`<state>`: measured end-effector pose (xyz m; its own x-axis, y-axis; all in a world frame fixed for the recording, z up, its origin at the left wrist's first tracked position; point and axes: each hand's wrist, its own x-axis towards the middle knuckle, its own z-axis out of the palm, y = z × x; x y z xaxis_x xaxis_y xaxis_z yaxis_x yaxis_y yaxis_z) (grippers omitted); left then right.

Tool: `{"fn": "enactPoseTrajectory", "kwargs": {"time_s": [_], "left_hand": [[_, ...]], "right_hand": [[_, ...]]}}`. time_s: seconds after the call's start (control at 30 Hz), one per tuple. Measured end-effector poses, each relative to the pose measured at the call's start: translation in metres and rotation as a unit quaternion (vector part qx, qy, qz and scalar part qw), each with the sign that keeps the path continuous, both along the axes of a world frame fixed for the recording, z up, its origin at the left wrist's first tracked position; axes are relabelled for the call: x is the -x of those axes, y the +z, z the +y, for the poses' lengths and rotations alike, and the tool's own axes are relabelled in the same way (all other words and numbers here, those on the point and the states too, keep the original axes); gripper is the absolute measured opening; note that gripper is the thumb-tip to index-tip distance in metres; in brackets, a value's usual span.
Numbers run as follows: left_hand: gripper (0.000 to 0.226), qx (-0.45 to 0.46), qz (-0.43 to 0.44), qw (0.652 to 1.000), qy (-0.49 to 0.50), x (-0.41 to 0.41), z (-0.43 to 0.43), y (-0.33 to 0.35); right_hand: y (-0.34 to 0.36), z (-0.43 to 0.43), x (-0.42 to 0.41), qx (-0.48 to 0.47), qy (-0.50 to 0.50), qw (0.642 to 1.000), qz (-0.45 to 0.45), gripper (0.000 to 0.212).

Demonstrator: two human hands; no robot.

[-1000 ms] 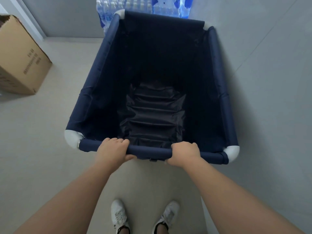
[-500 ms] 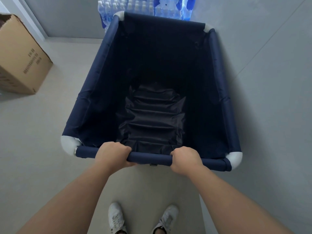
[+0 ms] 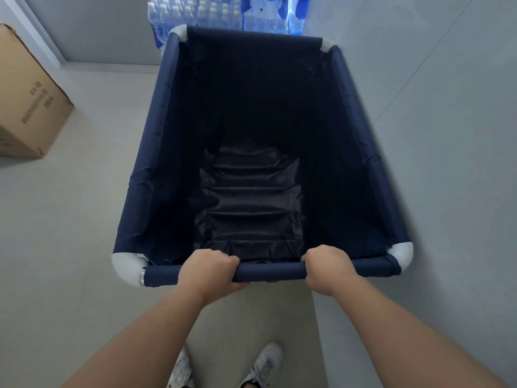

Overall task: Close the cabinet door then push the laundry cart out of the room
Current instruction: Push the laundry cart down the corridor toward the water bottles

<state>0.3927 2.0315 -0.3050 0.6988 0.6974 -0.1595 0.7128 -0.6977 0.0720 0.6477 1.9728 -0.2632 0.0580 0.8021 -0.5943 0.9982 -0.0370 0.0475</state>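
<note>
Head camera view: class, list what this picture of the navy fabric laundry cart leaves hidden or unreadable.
- Wheels and underside of the navy fabric laundry cart: head view, hidden by its own body.
- Brown cardboard box: cut off by the left edge; its print is too small.
- Shrink-wrapped water bottle packs: cut by the top edge, partly behind the cart.
- Cabinet door: not in view.

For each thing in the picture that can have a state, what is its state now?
laundry cart: upright, empty inside
left hand: closed around the near rail
right hand: closed around the near rail
cardboard box: on the floor, left of the cart
water bottle packs: wrapped, beyond the cart's far end
</note>
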Motion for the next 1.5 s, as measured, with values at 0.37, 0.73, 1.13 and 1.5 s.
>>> {"fn": "enactPoseTrajectory", "kwargs": {"time_s": [0.37, 0.73, 1.13, 1.5], "left_hand": [[0.051, 0.025, 0.005, 1.000, 0.013, -0.027, 0.001, 0.000], [0.047, 0.051, -0.021, 0.997, 0.055, -0.037, 0.029, -0.003], [0.079, 0.043, -0.036, 0.997, 0.048, -0.041, 0.058, -0.002], [0.051, 0.024, -0.104, 0.980, 0.170, -0.049, 0.072, 0.005]], "right_hand": [[0.004, 0.008, -0.025, 0.006, 0.008, 1.000, -0.012, 0.025], [-0.002, 0.034, -0.032, 0.012, -0.025, 1.000, 0.003, 0.030], [-0.005, 0.069, -0.039, 0.053, -0.038, 0.998, 0.021, 0.037], [-0.014, 0.094, -0.032, 0.025, -0.169, 0.984, 0.047, 0.101]]}}
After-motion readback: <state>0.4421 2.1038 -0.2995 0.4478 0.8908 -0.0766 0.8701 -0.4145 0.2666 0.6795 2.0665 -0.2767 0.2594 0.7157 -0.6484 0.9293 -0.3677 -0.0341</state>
